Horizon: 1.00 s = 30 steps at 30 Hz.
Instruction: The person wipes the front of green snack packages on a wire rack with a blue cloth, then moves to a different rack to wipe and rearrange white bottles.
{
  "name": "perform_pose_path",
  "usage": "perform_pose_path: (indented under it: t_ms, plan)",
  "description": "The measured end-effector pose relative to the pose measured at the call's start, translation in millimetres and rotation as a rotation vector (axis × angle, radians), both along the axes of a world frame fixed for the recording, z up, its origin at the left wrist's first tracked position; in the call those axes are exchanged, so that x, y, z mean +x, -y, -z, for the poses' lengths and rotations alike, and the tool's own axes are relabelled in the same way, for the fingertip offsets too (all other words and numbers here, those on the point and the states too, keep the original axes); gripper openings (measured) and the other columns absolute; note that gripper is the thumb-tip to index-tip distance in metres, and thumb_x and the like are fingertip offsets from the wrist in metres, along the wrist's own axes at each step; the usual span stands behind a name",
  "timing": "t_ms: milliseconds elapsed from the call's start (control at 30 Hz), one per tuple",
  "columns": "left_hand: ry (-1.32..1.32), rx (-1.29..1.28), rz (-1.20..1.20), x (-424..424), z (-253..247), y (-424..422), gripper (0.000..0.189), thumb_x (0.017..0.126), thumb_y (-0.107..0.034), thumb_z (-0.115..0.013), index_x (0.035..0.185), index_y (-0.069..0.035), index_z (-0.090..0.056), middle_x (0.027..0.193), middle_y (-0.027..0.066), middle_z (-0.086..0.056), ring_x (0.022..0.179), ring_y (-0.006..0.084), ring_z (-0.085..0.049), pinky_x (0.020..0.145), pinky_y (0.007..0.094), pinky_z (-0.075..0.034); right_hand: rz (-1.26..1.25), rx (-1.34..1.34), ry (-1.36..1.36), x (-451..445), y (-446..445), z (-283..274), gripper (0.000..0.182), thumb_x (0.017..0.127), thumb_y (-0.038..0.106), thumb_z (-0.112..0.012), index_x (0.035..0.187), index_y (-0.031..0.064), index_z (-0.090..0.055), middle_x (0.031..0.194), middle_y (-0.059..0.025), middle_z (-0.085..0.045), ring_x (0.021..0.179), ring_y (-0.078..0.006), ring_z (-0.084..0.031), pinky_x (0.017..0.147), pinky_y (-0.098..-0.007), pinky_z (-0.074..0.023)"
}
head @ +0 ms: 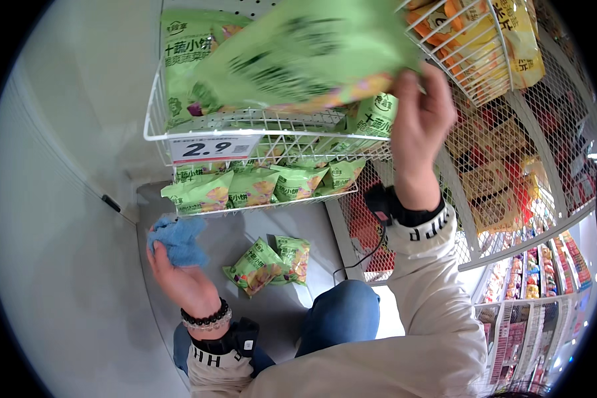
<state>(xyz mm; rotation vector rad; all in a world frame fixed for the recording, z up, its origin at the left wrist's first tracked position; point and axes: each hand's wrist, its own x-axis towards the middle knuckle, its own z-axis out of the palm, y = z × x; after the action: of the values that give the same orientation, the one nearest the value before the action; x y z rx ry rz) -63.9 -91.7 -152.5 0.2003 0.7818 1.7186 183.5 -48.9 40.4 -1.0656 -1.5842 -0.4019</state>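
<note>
My right hand (423,122) pinches the right-hand corner of a large green snack bag (303,59), which is tilted and blurred. The bag spans the upper white wire basket (278,133) and hides much of its inside. Another green snack bag (181,74) stands upright at that basket's left end, and a further one (375,117) leans at its right. Below and to the left, my left hand (186,286) is closed around a crumpled blue cloth (181,241). Two green snack bags (256,271) lie overlapping on the grey floor (219,234), right of the cloth.
A lower wire rack holds several small green snack bags (253,186). The upper basket carries a price tag (214,148). At upper right hangs a wire basket of orange and yellow bags (477,45). Wire mesh panels (507,164) stand on the right, a pale wall (69,199) on the left.
</note>
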Motion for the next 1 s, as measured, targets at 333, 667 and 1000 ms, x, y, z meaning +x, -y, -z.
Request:
perform_pose_path:
  t_ms: [333, 667, 1000]
  plan:
    - [-0.013, 0.039, 0.006, 1.7, -3.5, -0.7, 0.030, 0.091, -0.018, -0.041, 0.114, 0.000, -0.047, 0.106, 0.0078, -0.056, 0.098, 0.0194, -0.054, 0.087, 0.0321, -0.039, -0.111, -0.724, 0.234, 74.4, 133.2, 5.1, 0.012, 0.072, 0.000, -0.056, 0.083, -0.0015, -0.056, 0.078, -0.0112, -0.060, 0.067, -0.0181, -0.058, 0.056, -0.0294, -0.0451]
    - [-0.015, 0.054, -0.156, -12.9, -2.6, 4.8, 0.029, 0.090, -0.015, -0.041, 0.114, 0.001, -0.047, 0.111, 0.0091, -0.053, 0.103, 0.0202, -0.051, 0.090, 0.0338, -0.038, -0.760, -1.676, 0.703, 19.8, 87.7, 317.7, 0.016, 0.078, 0.009, -0.055, 0.089, -0.0023, -0.057, 0.079, -0.0184, -0.059, 0.074, -0.0356, -0.056, 0.066, -0.0409, -0.0450]
    - [0.075, 0.050, -0.075, -8.6, -5.4, 7.4, 0.028, 0.092, -0.017, -0.040, 0.115, -0.002, -0.046, 0.111, 0.0069, -0.052, 0.102, 0.0187, -0.050, 0.087, 0.0321, -0.038, -0.373, -1.631, 0.866, 48.3, 105.5, 420.2, 0.018, 0.074, 0.014, -0.053, 0.088, 0.0044, -0.061, 0.082, -0.0162, -0.062, 0.077, -0.0340, -0.061, 0.064, -0.0418, -0.0480]
